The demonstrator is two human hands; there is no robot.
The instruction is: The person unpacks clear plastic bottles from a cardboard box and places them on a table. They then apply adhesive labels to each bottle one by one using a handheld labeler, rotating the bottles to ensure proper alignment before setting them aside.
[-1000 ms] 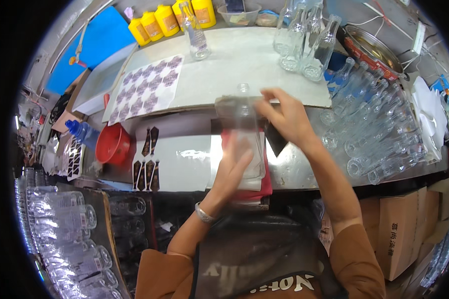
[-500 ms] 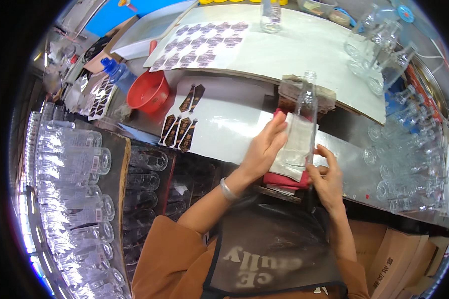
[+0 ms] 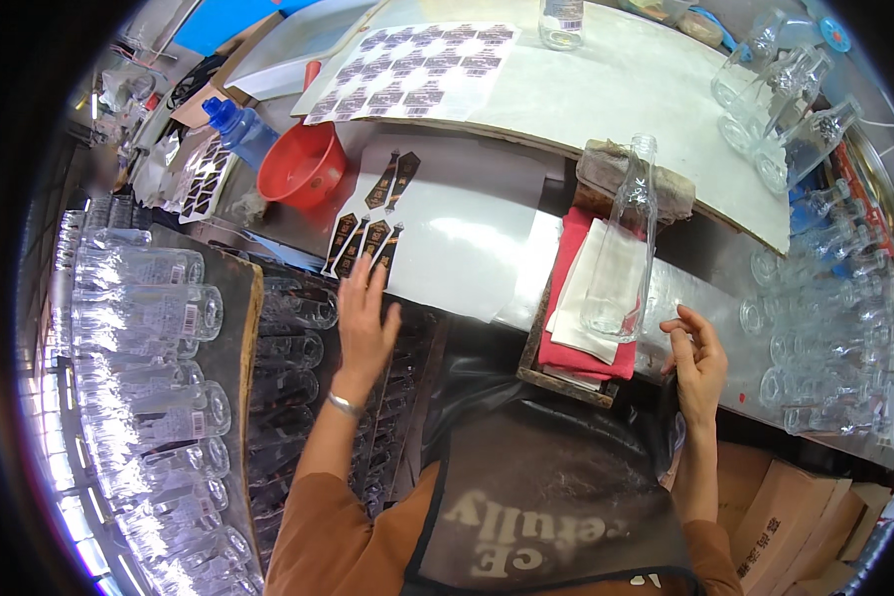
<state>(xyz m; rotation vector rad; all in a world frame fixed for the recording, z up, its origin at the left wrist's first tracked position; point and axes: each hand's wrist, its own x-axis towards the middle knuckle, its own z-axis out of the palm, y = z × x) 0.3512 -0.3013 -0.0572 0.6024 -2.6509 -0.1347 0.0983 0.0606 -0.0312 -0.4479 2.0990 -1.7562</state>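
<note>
A clear glass bottle lies tilted, its neck on a rolled brown rag and its base on a folded white cloth over a red cloth. My left hand has left the bottle, fingers stretched out at the lower edge of several black bottle-shaped stickers. Whether its fingertips touch a sticker cannot be made out. Just right of the bottle's base hovers my right hand, fingers loosely bent and apart, holding nothing.
A red plastic dipper and a blue squeeze bottle stand at the left. Printed label sheets lie on the raised white board. Glass bottles crowd the left rack and the right side.
My left hand has moved left from the cloth and bottle to the black stickers. My right hand has drawn slightly away from the bottle, which stays on its cloths.
</note>
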